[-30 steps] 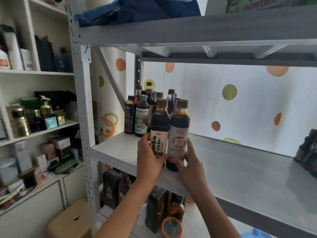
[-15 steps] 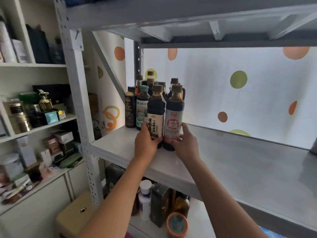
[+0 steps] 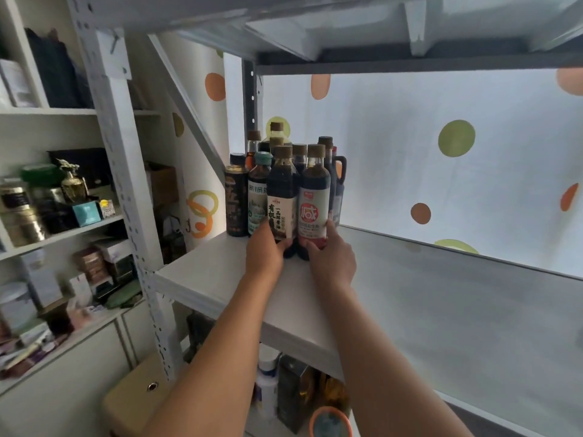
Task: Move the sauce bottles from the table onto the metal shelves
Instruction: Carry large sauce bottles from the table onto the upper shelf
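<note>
Left hand, right hand grip two sauce bottles upright on shelf.

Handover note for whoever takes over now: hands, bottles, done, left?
Left hand: grips the dark bottle with the cream label.
Right hand: grips the dark bottle with the white-and-red label.
Both bottles stand upright side by side on the grey metal shelf, right in front of the cluster of dark sauce bottles at its back left.
Done: this pair is on the shelf.
Left: let go of both. The table is out of view, so remaining bottles cannot be told.
</note>
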`<state>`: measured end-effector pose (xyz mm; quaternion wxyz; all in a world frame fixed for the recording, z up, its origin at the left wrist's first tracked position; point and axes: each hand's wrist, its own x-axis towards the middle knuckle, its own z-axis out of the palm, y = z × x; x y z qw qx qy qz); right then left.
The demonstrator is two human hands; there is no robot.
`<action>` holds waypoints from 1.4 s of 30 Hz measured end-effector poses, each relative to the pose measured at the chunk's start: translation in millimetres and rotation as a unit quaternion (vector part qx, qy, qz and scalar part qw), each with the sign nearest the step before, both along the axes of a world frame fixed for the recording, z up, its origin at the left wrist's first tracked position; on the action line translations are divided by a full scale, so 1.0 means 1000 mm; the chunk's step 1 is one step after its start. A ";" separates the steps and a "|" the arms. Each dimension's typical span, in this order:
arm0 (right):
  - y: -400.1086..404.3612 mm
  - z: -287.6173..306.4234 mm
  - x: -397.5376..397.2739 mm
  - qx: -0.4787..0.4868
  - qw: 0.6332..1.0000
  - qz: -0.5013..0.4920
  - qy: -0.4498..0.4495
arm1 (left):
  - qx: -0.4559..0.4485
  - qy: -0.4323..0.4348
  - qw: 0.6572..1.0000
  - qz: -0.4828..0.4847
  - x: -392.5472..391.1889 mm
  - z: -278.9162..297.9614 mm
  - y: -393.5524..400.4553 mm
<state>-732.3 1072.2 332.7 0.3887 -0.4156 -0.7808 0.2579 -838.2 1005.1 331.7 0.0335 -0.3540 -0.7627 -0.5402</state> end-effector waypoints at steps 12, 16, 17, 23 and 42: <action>0.013 -0.005 -0.007 0.014 0.999 -0.005 -0.045 | -0.118 0.103 0.987 0.044 -0.017 -0.011 0.021; 0.013 -0.006 -0.008 0.024 0.995 -0.002 -0.092 | -0.117 0.116 0.985 0.059 -0.021 -0.015 0.024; 0.013 -0.006 -0.008 0.026 0.995 -0.002 -0.099 | -0.116 0.115 0.985 0.062 -0.021 -0.016 0.024; 0.014 -0.003 -0.007 0.036 0.994 -0.005 -0.108 | -0.104 0.073 0.990 0.065 -0.015 -0.011 0.023; -0.066 -0.003 0.096 0.042 0.895 0.157 -0.416 | -0.395 0.158 0.905 0.007 0.092 -0.013 -0.090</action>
